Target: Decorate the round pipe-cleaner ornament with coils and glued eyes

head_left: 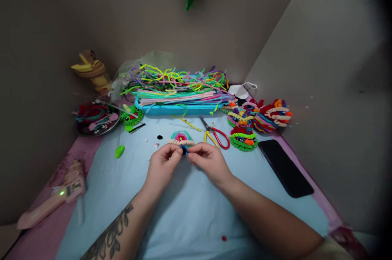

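Observation:
Both hands meet near the middle of the light blue cloth. My left hand (165, 161) pinches the left side of a small dark blue piece with a black centre (184, 151). From the right, my right hand (210, 161) pinches the same piece between thumb and fingers. Just beyond the fingertips lies a half-round pipe-cleaner piece (181, 137) in teal, pink and cream, its lower edge partly hidden by the hands. A black oval (159, 137) lies to its left. Red-and-yellow-handled scissors (220, 136) rest beyond my right hand.
A blue tray (183, 110) heaped with pipe cleaners stands at the back. Colourful pipe-cleaner figures (245, 129) and a black phone (286, 168) are on the right. At left are a pink glue gun (58, 200), a green leaf-shaped piece (119, 151) and a round metal dish (114, 124).

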`<action>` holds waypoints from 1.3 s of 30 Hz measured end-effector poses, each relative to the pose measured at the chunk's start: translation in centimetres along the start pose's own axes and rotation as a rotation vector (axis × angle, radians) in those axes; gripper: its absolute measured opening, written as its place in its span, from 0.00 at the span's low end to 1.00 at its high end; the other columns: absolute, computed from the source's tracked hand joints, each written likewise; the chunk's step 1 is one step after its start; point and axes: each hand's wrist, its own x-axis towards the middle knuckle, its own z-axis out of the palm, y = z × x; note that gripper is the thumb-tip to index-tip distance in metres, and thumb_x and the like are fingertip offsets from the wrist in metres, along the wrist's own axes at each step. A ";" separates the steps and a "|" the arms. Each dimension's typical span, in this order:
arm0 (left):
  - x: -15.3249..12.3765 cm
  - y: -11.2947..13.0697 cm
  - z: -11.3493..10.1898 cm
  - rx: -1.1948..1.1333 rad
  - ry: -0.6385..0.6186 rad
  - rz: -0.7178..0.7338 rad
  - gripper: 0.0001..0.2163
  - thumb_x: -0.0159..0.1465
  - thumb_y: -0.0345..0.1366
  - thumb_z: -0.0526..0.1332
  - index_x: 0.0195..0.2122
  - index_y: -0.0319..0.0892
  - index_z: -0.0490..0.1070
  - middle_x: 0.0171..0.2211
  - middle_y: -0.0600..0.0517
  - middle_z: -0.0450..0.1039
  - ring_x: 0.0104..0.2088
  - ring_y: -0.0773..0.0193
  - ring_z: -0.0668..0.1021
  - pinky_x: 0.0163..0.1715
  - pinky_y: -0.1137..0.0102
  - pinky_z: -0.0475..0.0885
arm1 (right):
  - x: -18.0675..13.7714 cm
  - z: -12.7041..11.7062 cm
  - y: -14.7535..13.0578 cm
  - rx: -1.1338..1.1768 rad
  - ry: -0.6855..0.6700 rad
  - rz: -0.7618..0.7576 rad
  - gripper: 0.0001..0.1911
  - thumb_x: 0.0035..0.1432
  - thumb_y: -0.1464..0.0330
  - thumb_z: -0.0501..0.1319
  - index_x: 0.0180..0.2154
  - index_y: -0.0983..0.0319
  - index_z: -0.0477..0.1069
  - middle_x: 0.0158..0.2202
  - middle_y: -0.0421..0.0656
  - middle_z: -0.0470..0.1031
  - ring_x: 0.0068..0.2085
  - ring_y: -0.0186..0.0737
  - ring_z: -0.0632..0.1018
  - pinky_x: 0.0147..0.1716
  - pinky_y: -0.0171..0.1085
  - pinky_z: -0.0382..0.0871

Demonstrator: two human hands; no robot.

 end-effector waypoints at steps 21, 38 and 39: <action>-0.3 -0.5 0.4 -0.149 -0.042 -0.102 0.09 0.55 0.40 0.62 0.23 0.41 0.71 0.15 0.60 0.59 0.18 0.71 0.60 0.20 0.74 0.56 | -0.2 -0.6 0.1 -0.467 -0.051 -0.456 0.13 0.54 0.73 0.64 0.42 0.55 0.77 0.40 0.44 0.76 0.39 0.40 0.76 0.35 0.36 0.72; -0.1 -0.8 0.2 -0.244 -0.172 -0.167 0.15 0.55 0.44 0.65 0.34 0.36 0.76 0.16 0.59 0.59 0.17 0.75 0.58 0.16 0.77 0.51 | 0.3 -1.4 0.8 -0.747 -0.106 -0.754 0.11 0.62 0.73 0.56 0.45 0.59 0.71 0.40 0.46 0.75 0.44 0.42 0.75 0.43 0.43 0.72; -0.1 -0.8 0.3 -0.266 -0.172 -0.181 0.15 0.55 0.44 0.65 0.34 0.36 0.76 0.16 0.59 0.59 0.16 0.75 0.58 0.16 0.77 0.50 | 0.3 -1.3 0.8 -0.750 -0.106 -0.757 0.11 0.62 0.73 0.55 0.45 0.59 0.71 0.40 0.46 0.75 0.44 0.42 0.75 0.43 0.43 0.72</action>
